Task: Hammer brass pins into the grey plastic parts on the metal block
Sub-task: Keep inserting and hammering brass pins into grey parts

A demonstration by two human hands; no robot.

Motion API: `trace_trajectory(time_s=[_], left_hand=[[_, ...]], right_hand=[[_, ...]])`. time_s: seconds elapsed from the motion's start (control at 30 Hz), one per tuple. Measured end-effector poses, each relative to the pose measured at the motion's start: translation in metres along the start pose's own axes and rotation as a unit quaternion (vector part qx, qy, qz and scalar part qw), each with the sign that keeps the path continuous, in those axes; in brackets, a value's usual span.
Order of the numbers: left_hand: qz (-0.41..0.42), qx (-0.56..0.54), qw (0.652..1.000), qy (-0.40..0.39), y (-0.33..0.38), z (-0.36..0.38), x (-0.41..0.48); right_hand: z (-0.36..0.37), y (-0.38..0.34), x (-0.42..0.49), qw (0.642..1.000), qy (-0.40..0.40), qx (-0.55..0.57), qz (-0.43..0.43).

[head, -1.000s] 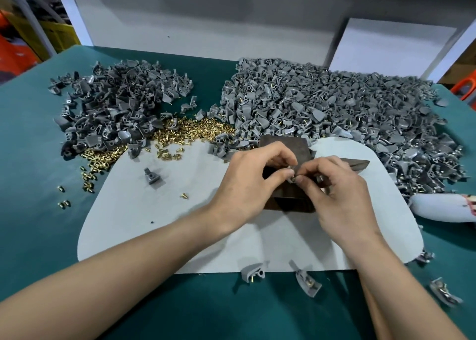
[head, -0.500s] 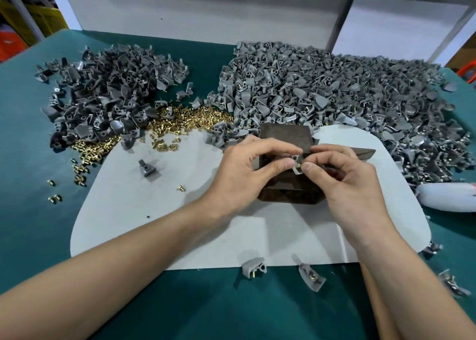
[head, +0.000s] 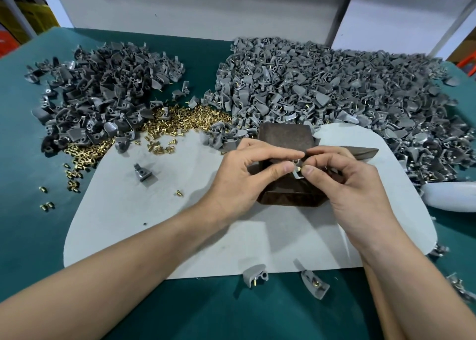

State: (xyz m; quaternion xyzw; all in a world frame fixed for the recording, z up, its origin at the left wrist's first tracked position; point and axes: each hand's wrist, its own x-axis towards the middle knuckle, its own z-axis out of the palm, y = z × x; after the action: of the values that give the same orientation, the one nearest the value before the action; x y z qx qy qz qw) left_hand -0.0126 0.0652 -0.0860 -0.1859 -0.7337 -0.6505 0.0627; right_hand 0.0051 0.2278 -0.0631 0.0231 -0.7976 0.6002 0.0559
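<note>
Brass pin (head: 298, 168) sits pinched in the right hand's (head: 353, 185) grip, touching the grey plastic part (head: 296, 172), which the left hand (head: 247, 175) pinches just above the metal block (head: 283, 136). Started crooked, the pin could slip out or jam when hammered. Loose pins (head: 185, 120) and heaped parts (head: 322, 87) crowd the block's far side on the table (head: 25, 159).

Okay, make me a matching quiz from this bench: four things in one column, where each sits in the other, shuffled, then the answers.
Things:
1. metal block
2. brass pin heap
3. lone grey part
4. part being pinned

Places:
A. between the dark pile and the light pile
B. pinched by the left hand and the right hand
C. alone, left side of the white pad
D. on the pad, beneath the hands

Pairs: 1-D, 2-A, 3-C, 4-B
</note>
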Motion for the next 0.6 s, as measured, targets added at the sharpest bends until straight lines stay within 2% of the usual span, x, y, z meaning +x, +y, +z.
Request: trace_trajectory(time_s=[0.6], left_hand=[[0.005,-0.001,1.0,-0.016,-0.0019,-0.0005,0.0003]], right_hand=[[0.001,0.0005,-0.001,0.998,0.023,-0.051,-0.03]])
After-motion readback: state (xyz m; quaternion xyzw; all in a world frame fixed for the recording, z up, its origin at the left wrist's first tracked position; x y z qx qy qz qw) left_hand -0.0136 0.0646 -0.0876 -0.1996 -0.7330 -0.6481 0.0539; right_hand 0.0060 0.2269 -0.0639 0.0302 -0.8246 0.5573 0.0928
